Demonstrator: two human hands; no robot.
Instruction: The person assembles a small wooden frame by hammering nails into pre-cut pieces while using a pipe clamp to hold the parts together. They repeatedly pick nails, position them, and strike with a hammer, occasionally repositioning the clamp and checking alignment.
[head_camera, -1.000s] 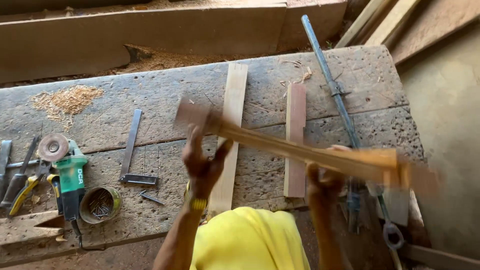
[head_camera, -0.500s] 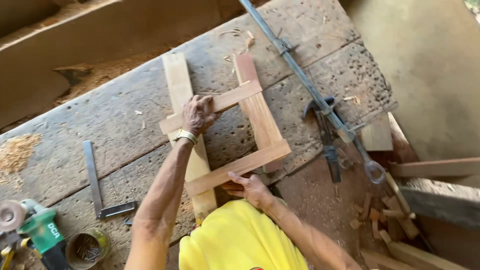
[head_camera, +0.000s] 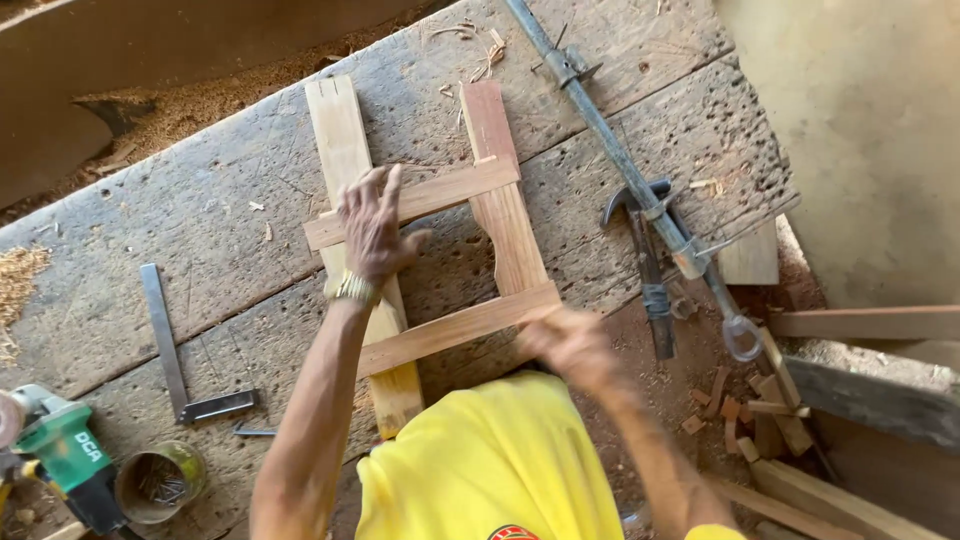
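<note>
Four pieces: two pale and reddish uprights and two cross rails make up the wooden frame (head_camera: 440, 250), which lies flat on the worn plank workbench (head_camera: 200, 230), near its front edge.
Far left: a green power tool (head_camera: 60, 450) and a tin of nails (head_camera: 158, 485) sit at the bench corner, well apart from my work.
Steel square: the try square (head_camera: 170, 350) lies flat on the bench, left of the frame, not touching it.
Left hand: my left hand (head_camera: 372, 228) presses down with fingers spread flat where the upper rail (head_camera: 420, 200) crosses the pale upright (head_camera: 350, 200); it grips nothing, only pins the joint.
Frame handling: I judge it stiff, dry timber, light enough for one hand, but the joints look loose, so it may rack or slip apart if lifted by one rail.
Best hold: at a crossing, palm over both pieces, or one hand on each rail.
Right hand: my right hand (head_camera: 570, 345) is at the end of the lower rail (head_camera: 460, 330); it is blurred, so I cannot tell whether the fingers are closed on the wood.
Right side: a hammer (head_camera: 645, 260) and a long bar clamp (head_camera: 620, 170) lie just beside the frame.
</note>
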